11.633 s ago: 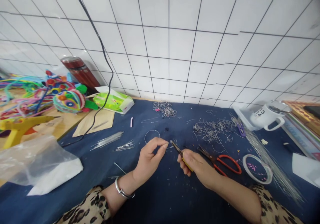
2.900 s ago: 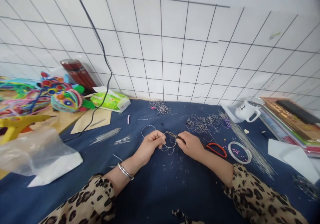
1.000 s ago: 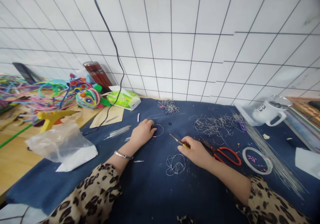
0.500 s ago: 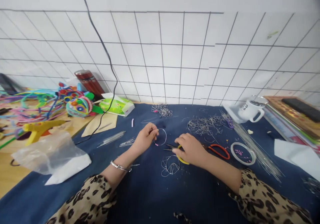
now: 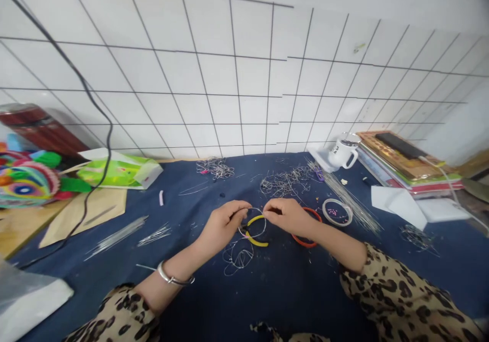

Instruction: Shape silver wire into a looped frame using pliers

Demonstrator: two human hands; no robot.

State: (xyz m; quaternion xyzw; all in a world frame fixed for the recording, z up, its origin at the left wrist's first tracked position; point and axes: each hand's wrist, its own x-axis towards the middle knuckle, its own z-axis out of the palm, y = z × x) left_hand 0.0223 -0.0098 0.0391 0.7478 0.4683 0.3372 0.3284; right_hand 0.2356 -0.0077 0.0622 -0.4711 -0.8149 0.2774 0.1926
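A thin wire ring (image 5: 264,228) with a small pink piece on its lower part is held up between my two hands over the blue cloth. Thumb and fingers of my left hand (image 5: 225,225) pinch its upper left side. My right hand (image 5: 287,214) is closed on its upper right side. Just beneath the ring lie pliers with yellow handles (image 5: 257,242), their jaws partly hidden by my left hand. Red-handled pliers (image 5: 305,243) rest below my right hand, which covers part of them. A loose coil of wire (image 5: 240,257) lies nearer to me.
Tangled wire (image 5: 284,180) lies behind my hands. A round dish (image 5: 337,223) with pink bits sits right, near long straight wires (image 5: 353,202). A white mug (image 5: 344,152) and stacked books (image 5: 412,166) stand back right. Cut wires (image 5: 116,236) and a green packet (image 5: 118,171) are left.
My right hand has let go of the yellow-handled pliers and now grips the wire ring along with my left hand. The view has turned to the right.
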